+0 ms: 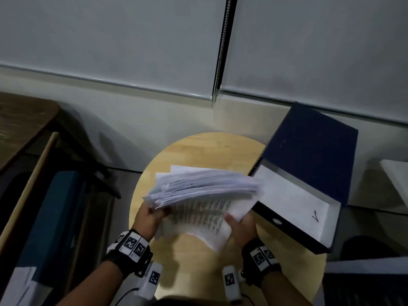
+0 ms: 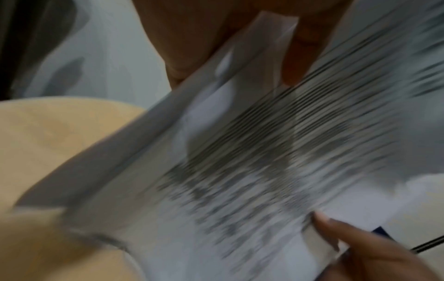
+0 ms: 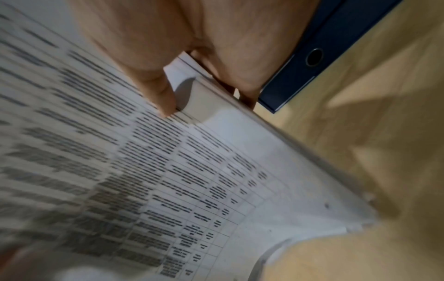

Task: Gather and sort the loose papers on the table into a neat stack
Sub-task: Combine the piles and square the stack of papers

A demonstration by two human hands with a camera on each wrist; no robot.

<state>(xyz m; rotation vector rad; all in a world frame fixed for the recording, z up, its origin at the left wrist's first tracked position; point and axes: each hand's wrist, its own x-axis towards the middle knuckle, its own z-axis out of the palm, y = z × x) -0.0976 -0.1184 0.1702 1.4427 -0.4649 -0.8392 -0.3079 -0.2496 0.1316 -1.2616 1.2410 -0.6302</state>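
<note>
From the head view, the sheaf of papers is seen held above the round wooden table, with its long axis running left to right between the 2 hands. The left hand is closed on the left end, where the sheets are fanned and lifted; the right hand is closed on the right near corner. The sheaf's near edge sags down to the tabletop, and the fanned upper edges are uneven. Just beside the right end, an open blue binder is found lying partly over the table's right rim, touching or overlapping the papers' right edge; it is judged to be the thing most in the way of any squaring tap toward the right. More paper is seen at the lower left of the frame, off the table.

In the left wrist view, heavily blurred, the printed sheets are seen running away from the camera, and sheets are pinched between the left fingers. The other hand is seen gripping the far edge. The tabletop is shown below the papers.

In the right wrist view, the corner of the stack is clamped between thumb above and fingers beneath. The binder's spine is seen just behind the hand, very near the knuckles. The table surface is seen bare to the right of the papers.
</note>
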